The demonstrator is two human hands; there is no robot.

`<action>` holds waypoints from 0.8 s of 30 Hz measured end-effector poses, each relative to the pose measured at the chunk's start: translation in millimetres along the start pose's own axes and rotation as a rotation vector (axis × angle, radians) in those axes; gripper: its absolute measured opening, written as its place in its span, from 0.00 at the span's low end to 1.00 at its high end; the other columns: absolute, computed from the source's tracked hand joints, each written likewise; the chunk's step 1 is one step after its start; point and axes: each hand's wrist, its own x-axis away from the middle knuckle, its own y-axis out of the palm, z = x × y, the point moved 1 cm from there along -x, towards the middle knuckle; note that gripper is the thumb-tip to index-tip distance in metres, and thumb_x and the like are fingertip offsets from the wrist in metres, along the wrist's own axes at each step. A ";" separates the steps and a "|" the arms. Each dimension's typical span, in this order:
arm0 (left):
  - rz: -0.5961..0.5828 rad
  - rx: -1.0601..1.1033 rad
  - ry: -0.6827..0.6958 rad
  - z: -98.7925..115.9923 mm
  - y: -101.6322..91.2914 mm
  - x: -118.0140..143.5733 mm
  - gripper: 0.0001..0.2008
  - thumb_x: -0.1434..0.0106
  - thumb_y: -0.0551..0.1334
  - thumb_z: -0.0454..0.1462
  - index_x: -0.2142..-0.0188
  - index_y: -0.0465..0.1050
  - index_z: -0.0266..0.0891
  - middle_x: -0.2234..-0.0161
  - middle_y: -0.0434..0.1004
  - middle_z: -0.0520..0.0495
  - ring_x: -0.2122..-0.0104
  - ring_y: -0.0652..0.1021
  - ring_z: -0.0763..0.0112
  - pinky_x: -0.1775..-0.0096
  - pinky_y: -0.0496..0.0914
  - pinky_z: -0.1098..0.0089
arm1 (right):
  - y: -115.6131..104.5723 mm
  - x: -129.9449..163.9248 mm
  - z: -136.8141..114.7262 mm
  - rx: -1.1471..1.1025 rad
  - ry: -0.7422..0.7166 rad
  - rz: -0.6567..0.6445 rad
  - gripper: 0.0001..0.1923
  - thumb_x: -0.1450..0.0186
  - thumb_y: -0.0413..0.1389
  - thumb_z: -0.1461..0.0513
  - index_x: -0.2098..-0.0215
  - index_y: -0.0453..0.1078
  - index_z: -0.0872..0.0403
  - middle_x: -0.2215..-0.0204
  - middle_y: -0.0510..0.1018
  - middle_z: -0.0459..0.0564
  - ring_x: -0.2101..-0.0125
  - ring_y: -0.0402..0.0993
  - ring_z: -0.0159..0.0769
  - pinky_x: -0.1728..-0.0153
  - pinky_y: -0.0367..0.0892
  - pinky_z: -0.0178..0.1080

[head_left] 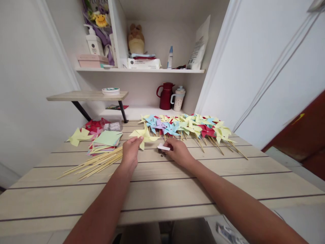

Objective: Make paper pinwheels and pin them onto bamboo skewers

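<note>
My left hand [131, 151] pinches the lower edge of a yellow paper pinwheel [144, 135] that lies on the wooden table [162, 189]. My right hand [179, 151] rests on the table beside it, fingers closed around a small white object [164, 147] with something dark under it. A bundle of thin wooden sticks [95, 163] lies just left of my left hand. Behind both hands a row of finished paper pinwheels [188, 127] in several colours lies on sticks.
A stack of coloured paper squares [106, 141] and loose folded pieces [79, 136] sit at the left. A small raised shelf [87, 96] stands behind them. A red jug [166, 96] and a white cup [179, 98] stand in the alcove, with cluttered shelves above.
</note>
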 end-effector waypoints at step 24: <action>0.095 0.073 0.012 0.3 -4.9 -4.9 0.17 0.57 0.75 0.39 0.68 0.77 0.35 0.71 0.79 0.48 0.72 0.76 0.71 0.66 0.68 0.68 | 9.7 -29.3 22.1 -0.146 0.045 0.079 0.13 0.38 0.53 0.66 0.61 0.79 0.52 0.62 0.83 0.50 0.60 0.76 0.40 0.54 0.67 0.43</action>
